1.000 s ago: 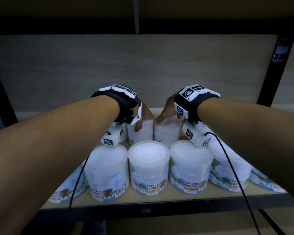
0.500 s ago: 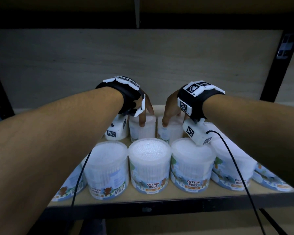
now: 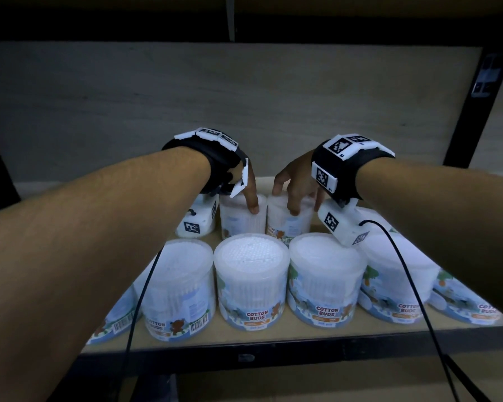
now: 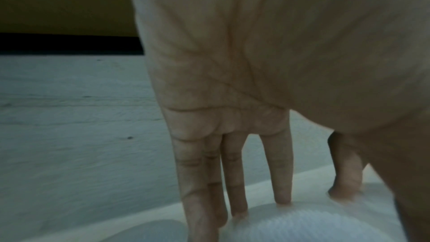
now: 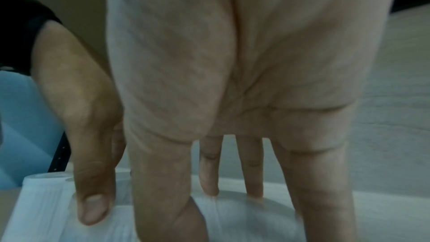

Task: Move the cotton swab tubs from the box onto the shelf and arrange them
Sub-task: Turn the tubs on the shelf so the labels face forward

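Observation:
Several clear cotton swab tubs stand on the wooden shelf (image 3: 273,340). The front row (image 3: 251,277) runs across its width. Behind it stand two more side by side. My left hand (image 3: 249,195) grips the left back tub (image 3: 238,224) from above, thumb on its near side and fingers (image 4: 282,190) down its far rim. My right hand (image 3: 291,195) grips the right back tub (image 3: 288,224) the same way. The right wrist view shows this tub's lid (image 5: 244,218) under my fingers (image 5: 254,181). No box is in view.
A wooden back panel (image 3: 244,111) closes the shelf behind the tubs. Black uprights (image 3: 476,111) stand at both sides and a dark upper beam (image 3: 244,24) runs overhead. Black cables (image 3: 404,285) hang from my wrist cameras over the front row.
Both hands stay on the two back tubs. Their thumbs and fingers have come lower down the tubs' sides, and the two tubs now stand close together.

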`<state>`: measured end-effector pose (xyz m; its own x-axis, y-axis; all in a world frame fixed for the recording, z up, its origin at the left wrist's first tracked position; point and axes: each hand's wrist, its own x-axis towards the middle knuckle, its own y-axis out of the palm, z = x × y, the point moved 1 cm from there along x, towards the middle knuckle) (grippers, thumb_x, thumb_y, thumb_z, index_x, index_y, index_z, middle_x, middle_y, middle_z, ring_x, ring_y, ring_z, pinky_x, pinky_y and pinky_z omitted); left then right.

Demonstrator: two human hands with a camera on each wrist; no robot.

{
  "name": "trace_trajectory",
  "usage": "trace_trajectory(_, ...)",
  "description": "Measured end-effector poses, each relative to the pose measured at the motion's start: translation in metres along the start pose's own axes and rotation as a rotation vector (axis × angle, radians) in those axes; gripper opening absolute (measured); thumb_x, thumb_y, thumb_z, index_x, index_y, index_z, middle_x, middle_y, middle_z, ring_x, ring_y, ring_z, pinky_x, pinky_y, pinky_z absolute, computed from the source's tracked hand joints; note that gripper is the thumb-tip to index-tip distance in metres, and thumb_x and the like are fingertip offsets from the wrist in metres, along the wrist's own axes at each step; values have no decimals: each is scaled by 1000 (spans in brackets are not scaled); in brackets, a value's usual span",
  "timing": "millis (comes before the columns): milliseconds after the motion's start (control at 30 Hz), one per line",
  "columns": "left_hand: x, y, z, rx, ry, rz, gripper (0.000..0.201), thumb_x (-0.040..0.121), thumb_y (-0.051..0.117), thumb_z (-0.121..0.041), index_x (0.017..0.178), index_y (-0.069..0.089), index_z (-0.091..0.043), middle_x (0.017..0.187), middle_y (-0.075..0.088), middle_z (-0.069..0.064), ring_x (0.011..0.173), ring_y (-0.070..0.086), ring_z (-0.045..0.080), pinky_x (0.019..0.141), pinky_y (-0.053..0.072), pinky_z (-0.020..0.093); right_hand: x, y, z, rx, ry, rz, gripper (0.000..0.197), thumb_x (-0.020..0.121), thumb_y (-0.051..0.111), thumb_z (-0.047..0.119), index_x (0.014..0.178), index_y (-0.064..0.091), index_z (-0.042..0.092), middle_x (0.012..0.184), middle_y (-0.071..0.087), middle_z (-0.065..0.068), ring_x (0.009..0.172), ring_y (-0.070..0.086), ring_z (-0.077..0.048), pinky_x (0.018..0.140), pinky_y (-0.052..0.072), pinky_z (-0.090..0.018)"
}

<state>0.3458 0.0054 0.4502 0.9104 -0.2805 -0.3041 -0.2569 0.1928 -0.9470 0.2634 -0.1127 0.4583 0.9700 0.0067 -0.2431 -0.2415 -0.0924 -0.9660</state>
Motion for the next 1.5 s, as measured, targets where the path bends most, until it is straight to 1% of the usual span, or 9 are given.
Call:
trace_trajectory(200, 3, 3, 5, -34, 3, 19, 76, 71, 81, -51, 130, 63, -7, 133, 62, 13, 119, 60, 25, 95, 51, 32, 13, 1, -5, 16, -13, 51, 73, 78, 76, 9, 140, 43, 30, 139, 49, -2, 123, 49, -22, 93, 51, -33)
trace_trajectory(367, 2, -1, -2, 60, 0, 28, 84, 49, 78, -74, 101, 69, -9, 74, 72, 7, 73, 64, 20, 60, 49, 25, 14, 1, -4, 15, -40, 63, 78, 75, 77, 3, 138, 43, 33, 145, 44, -5, 127, 47, -26, 93, 53, -39)
trace_trajectory(500, -3, -1, 0, 51, -33, 17, 62, 61, 72, -75, 67, 73, -13, 47, 66, 1, 72, 63, 18, 68, 49, 25, 12, -1, -3, 28, -58, 80, 79, 73, 76, -3, 136, 45, 33, 146, 43, -2, 127, 47, -26, 86, 55, -36)
trace_trajectory(633, -5, 5, 2, 51, -31, 47, 79, 69, 61, -80, 112, 73, -14, 105, 75, 5, 109, 63, 20, 96, 48, 30, 5, 0, -1, 47, -41, 56, 73, 77, 79, 12, 137, 45, 35, 143, 45, -1, 126, 48, -25, 82, 54, -31)
trace_trajectory(733, -9, 5, 7, 50, 40, -66, 92, 70, 64, -76, 143, 51, -21, 137, 58, 5, 122, 52, 16, 80, 44, 21, -6, -2, 3, 73, -36, 3, 59, 88, 69, 35, 141, 45, 29, 136, 46, 1, 129, 46, -23, 87, 51, -29)
trace_trajectory(933, -26, 0, 15, 113, 201, -35, 92, 71, 85, -43, 149, 36, -37, 153, 39, -8, 135, 43, 15, 108, 39, 28, -2, -6, 9, 97, 64, -79, 68, 87, 66, 48, 139, 50, 9, 128, 55, -11, 97, 60, -24, 75, 49, -26)
trace_trajectory(1067, -19, 0, 13, 153, 246, 19, 89, 82, 79, -28, 154, 27, -28, 149, 46, 3, 127, 52, 16, 63, 49, 3, 15, 0, 11, 111, 93, -51, 68, 76, 78, 48, 129, 59, 10, 119, 60, -9, 110, 59, -25, 85, 54, -35)
trace_trajectory(1200, -17, 0, 13, 70, 278, 31, 85, 84, 77, -20, 154, 29, -23, 148, 46, 5, 126, 54, 18, 49, 44, -2, 16, 0, 13, 90, 108, -33, 65, 73, 82, 41, 126, 62, 11, 122, 60, -13, 115, 58, -29, 87, 55, -42)
trace_trajectory(1500, -20, -2, 14, -178, 231, -79, 97, 37, 83, -47, 130, 65, -25, 128, 64, 1, 120, 60, 22, 103, 48, 40, 9, 0, 10, -45, 61, -36, 61, 82, 75, 33, 136, 53, 12, 131, 57, -9, 115, 57, -21, 66, 49, -22)
